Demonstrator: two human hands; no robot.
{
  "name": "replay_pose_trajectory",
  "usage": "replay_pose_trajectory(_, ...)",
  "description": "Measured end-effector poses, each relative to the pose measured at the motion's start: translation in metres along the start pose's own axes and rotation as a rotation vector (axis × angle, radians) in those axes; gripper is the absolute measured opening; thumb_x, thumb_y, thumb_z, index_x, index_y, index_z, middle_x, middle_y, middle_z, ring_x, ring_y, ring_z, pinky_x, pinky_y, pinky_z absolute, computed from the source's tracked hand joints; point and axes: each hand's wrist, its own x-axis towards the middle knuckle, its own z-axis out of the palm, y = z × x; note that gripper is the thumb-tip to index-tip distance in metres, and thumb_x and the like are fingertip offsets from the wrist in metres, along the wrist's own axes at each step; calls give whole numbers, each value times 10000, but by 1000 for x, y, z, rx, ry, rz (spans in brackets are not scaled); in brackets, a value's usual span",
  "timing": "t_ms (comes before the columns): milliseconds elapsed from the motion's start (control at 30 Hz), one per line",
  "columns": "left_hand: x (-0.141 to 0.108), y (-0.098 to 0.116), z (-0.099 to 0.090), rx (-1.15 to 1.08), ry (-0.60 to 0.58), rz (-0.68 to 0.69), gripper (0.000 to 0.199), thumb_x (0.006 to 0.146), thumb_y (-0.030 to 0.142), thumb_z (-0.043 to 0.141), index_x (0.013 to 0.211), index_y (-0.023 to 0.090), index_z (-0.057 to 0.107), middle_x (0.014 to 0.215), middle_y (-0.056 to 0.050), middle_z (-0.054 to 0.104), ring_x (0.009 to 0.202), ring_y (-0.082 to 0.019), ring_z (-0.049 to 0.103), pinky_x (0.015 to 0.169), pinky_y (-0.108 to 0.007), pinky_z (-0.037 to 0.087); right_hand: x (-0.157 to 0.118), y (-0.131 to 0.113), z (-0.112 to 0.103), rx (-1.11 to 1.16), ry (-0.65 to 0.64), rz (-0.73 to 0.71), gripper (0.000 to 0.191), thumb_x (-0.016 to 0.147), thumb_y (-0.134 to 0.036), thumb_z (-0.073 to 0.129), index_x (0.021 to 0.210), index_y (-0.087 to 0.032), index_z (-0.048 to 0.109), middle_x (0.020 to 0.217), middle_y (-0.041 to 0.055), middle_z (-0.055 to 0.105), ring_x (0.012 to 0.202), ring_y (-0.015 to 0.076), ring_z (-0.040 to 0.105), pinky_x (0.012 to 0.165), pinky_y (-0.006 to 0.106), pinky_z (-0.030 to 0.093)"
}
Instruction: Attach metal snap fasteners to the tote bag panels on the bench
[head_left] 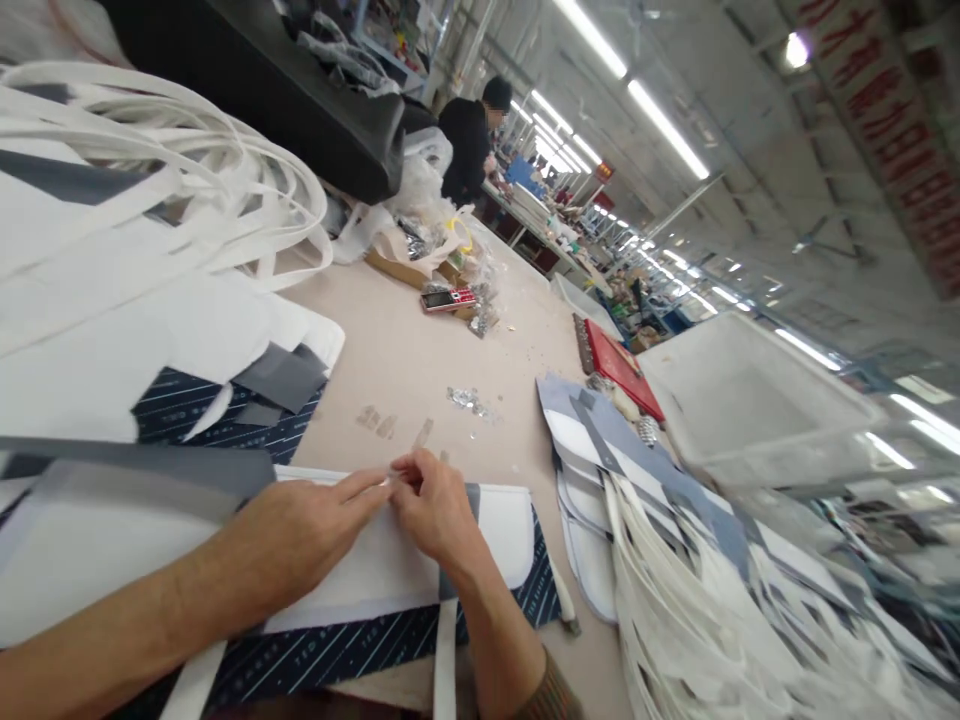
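My left hand [311, 530] and my right hand [433, 505] meet at the fingertips over the far edge of a white padded panel [502, 535]. Both pinch there, and a small pale bit between them is too small to name. My right forearm crosses the panel's grey strip [471, 500]. Navy fabric with white print [337, 655] shows along the panel's near edge, and a white strap [445, 660] hangs down from it. Just beyond my fingers lie small clear pieces [377, 421] and a scatter of little shiny discs [469, 400].
Coiled white straps [247, 180] lie on white panels at left. Stacked panels with white straps [660, 570] lie at right, near a red tray [622, 365] and a white bin [750, 390]. A red phone [448, 300] lies farther back. Another person [469, 140] stands beyond.
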Motion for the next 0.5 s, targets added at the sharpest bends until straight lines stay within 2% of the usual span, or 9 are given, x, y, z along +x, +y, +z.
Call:
replay_pose_trajectory(67,1,-3,19,-4,-14,-7,512,1025,37,316,1282,207,725,1322,-4,769,732,-124,747,664,-231,545,-8,15,-14,146,83,-14,250,894,-148,642,1118,-211,736,999,29,812,877,176,753,832,288,581)
replay_pose_trajectory(100,-1,-4,28,-7,-12,-19,541,1022,20,298,1287,211,729,1346,3,759,743,-124,747,686,-237,554,-15,26,-25,160,172,-15,234,916,-178,623,1119,-211,735,1028,39,812,896,182,757,835,295,590)
replay_pose_trajectory(200,-13,-7,42,-14,9,-50,603,1005,-29,268,1280,206,750,1381,-4,748,781,-139,747,741,-267,570,-47,66,-64,-73,505,67,290,943,-205,553,1170,-181,732,1173,126,797,1085,263,745,1007,412,572)
replay_pose_trajectory(233,-16,-7,43,-17,12,-53,616,1002,-42,264,1279,206,754,1384,-5,747,796,-140,746,757,-271,571,-59,82,-75,-173,570,126,339,932,-195,544,1216,-161,725,1242,163,779,1173,301,721,1083,469,536)
replay_pose_trajectory(300,-19,-7,42,-26,3,-54,627,1007,-52,259,1279,213,759,1392,5,741,841,-137,748,798,-273,573,-84,113,-90,-264,566,244,432,911,-194,547,1311,-136,700,1345,206,738,1293,347,673,1158,530,485)
replay_pose_trajectory(367,-20,-7,42,-30,-13,-54,626,1016,-51,254,1277,214,758,1407,9,731,877,-138,751,831,-282,580,-104,138,-94,-257,478,302,488,911,-230,561,1378,-152,678,1376,200,728,1310,340,675,1151,511,507)
replay_pose_trajectory(433,-22,-9,44,-27,-45,-43,625,1010,-61,263,1305,214,741,1430,-11,721,897,-149,756,855,-308,599,-116,151,-90,-247,435,313,515,900,-254,566,1394,-164,678,1360,184,740,1280,320,700,1123,471,536)
replay_pose_trajectory(500,-24,-11,49,-33,-85,-27,638,984,-84,295,1351,226,715,1456,-41,709,909,-164,761,872,-330,617,-121,156,-86,-257,453,314,541,867,-262,569,1378,-137,693,1294,183,767,1205,313,734,1082,443,555)
